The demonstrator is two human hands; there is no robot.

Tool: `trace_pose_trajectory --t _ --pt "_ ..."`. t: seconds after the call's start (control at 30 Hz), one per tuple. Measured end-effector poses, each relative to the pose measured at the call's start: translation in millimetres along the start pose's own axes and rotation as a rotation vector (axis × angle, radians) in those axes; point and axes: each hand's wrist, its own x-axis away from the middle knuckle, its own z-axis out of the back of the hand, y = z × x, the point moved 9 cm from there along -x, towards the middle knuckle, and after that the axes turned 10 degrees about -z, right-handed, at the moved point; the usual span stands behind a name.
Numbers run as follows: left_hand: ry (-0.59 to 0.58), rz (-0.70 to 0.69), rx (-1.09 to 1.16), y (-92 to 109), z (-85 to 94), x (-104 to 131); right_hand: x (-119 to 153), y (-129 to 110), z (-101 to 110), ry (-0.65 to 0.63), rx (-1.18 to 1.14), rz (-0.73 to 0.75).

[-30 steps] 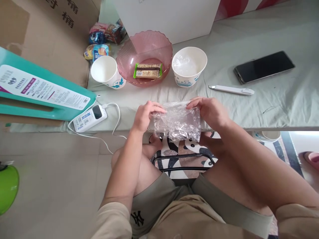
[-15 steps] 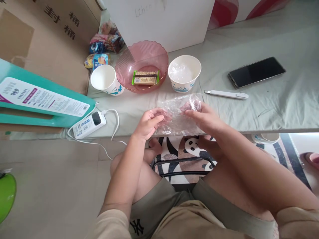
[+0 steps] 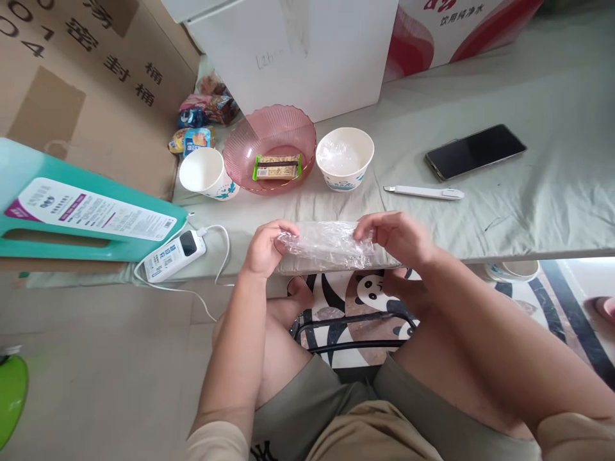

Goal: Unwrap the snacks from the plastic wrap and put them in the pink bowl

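Stretching across table edge [image 3: 480, 240], crinkled clear plastic wrap [image 3: 327, 246] pinched at both ends: left hand [image 3: 266, 246] fingers closed on left end, right hand [image 3: 394, 237] fingers closed on right end. Pink bowl [image 3: 269, 131] with snack bar [image 3: 277, 167] seen behind, flanked by paper cup [image 3: 206, 171] and white bowl [image 3: 344, 157]. Phone [image 3: 475, 150], white pen [image 3: 423, 191] parked further right.

Materials and finishes, head view

Plastic film [image 3: 327, 244]: thin, clear, crinkled, glossy. Pink bowl [image 3: 250, 137]: translucent ribbed plastic, shiny. Two paper cups [image 3: 207, 174], matt white; the right one seems lined with film, hard to tell. Table cover [image 3: 504, 211]: matt grey-green cloth, creased. Phone [image 3: 475, 151]: glossy black glass. Box [image 3: 96, 96]: rough brown cardboard. Power bank [image 3: 173, 256]: smooth white plastic.
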Motion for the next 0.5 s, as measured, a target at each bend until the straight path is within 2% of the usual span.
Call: trace_pose_trajectory --t 0.07,0.13,0.2,0.23,0.3,0.37,0.43,0.5 --pt "0.087 -0.047 -0.086 0.6 9.9 -3.1 -1.9 2.3 8.4 0.140 0.122 -0.019" --pt "0.297 -0.219 -0.266 13.6 25.7 0.5 -1.4 0.5 17.8 0.314 0.230 0.004" --pt "0.447 -0.419 -0.454 29.7 26.0 12.4 -0.8 -2.3 18.4 0.405 0.271 0.045" --pt "0.438 -0.479 -0.520 32.7 17.4 16.5 -1.4 -3.0 15.1 0.410 0.270 0.060" --pt "0.292 -0.486 -0.546 25.6 -7.9 18.4 -3.9 -2.9 2.8 0.346 0.213 0.079" --pt "0.140 -0.373 -0.428 8.3 -30.2 18.1 -6.1 -3.4 -14.1 0.207 0.049 0.106" --pt "0.010 -0.193 -0.197 -12.0 -49.1 19.3 -6.7 -4.0 -31.3 0.039 -0.139 0.125" --pt "-0.094 -0.026 0.021 -25.9 -64.9 23.2 -6.1 -3.6 -40.8 -0.054 -0.213 0.133"
